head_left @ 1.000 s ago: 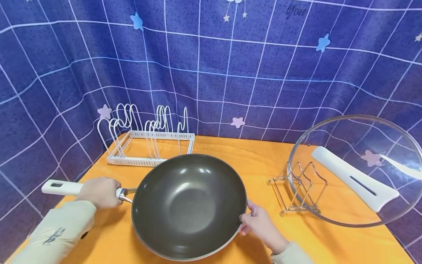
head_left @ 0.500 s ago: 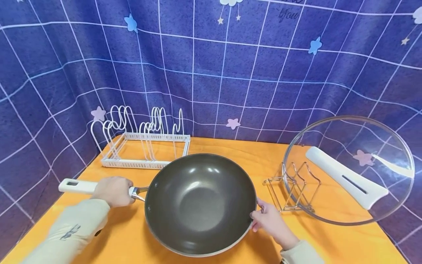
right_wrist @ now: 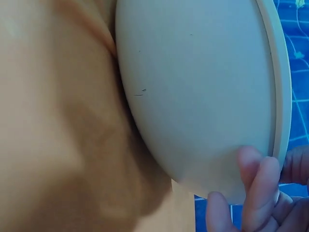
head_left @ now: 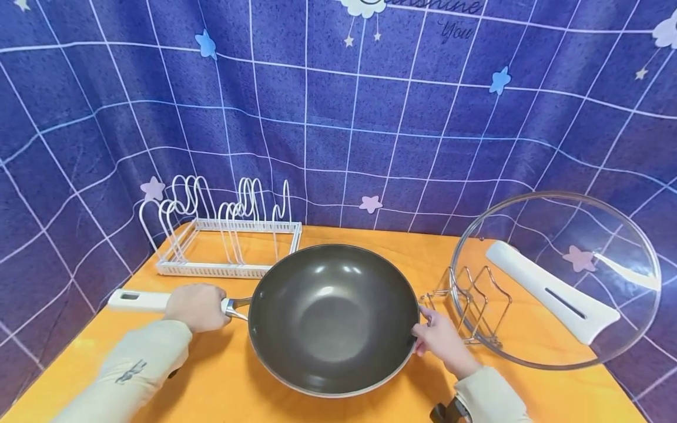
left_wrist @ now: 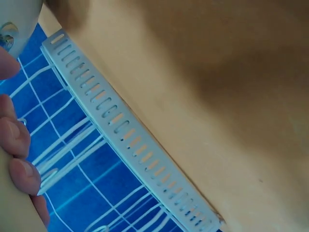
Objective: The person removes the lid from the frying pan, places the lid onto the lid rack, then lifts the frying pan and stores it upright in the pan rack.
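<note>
handle (head_left: pixel 140 301) partly unseen inside left grip (head_left: pixel 195 308)

The person's left arm (head_left: pixel 129 361) slants inward from the lower left of the head view, the left hand (head_left: pixel 195 308) wrapped in a full grip, its back uppermost. The right arm (head_left: pixel 489 393) angles in from the lower right; the right hand (head_left: pixel 441 339) pinches, thumb above, fingers reaching underneath. Both forearms are sleeved.

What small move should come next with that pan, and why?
Perhaps tilt the pan a little toward upright: the left grip holds its handle, the right grip holds its rim, and the white rack behind and left seems built for standing things on edge.
</note>
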`<state>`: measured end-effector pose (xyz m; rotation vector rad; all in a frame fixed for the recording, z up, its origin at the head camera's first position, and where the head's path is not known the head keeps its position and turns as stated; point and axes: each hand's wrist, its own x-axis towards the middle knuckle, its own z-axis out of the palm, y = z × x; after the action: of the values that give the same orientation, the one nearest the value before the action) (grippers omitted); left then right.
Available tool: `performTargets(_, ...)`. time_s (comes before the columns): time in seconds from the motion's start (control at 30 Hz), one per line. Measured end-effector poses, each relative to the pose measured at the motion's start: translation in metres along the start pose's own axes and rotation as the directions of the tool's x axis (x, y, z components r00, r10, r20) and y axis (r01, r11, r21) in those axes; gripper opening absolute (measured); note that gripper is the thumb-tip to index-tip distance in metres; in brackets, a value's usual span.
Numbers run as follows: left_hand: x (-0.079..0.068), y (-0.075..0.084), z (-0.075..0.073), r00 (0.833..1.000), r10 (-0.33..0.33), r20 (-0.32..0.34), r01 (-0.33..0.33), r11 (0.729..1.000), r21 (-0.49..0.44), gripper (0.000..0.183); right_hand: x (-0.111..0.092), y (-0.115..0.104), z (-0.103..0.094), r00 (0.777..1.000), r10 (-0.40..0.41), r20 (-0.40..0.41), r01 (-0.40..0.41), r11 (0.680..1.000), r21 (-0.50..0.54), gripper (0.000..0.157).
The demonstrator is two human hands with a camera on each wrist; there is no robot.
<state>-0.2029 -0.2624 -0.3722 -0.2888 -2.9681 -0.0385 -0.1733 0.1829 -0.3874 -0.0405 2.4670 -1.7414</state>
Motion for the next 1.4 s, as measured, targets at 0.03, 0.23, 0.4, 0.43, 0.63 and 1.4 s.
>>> performTargets(0.03,0.0,0.001,0.0,1.0,-0.001,-0.004,0.001,1.0,-0.002,0.024,0.002,-0.001,-0.001,1.0,0.001,-0.013,-0.001,1.0,-0.008,0.063)
performTargets(0.23,-0.001,0.009,0.001,1.0,-0.001,0.004,0.001,1.0,-0.001,0.021,0.008,-0.002,-0.004,0.996,0.038,-0.078,-0.038,0.999,-0.008,0.061)
performTargets(0.4,0.0,0.013,0.002,1.0,-0.01,0.001,0.01,1.0,0.003,0.019,0.015,-0.003,-0.004,0.99,0.018,-0.139,-0.029,0.997,-0.077,0.06)
performTargets(0.43,0.001,0.013,0.003,1.0,-0.015,-0.003,0.015,1.0,0.0,0.019,0.016,-0.003,-0.004,0.989,0.014,-0.148,-0.027,0.996,-0.089,0.06)
performTargets(0.63,0.004,0.012,0.008,1.0,-0.019,-0.022,0.019,1.0,-0.006,0.02,0.02,-0.004,-0.003,0.986,0.039,-0.163,-0.048,0.998,-0.047,0.061)
performTargets(1.4,0.001,-0.001,-0.005,0.994,0.093,0.058,-0.091,0.995,-0.032,0.024,-0.016,0.008,0.011,0.994,0.098,0.056,-0.107,0.977,0.186,0.082)
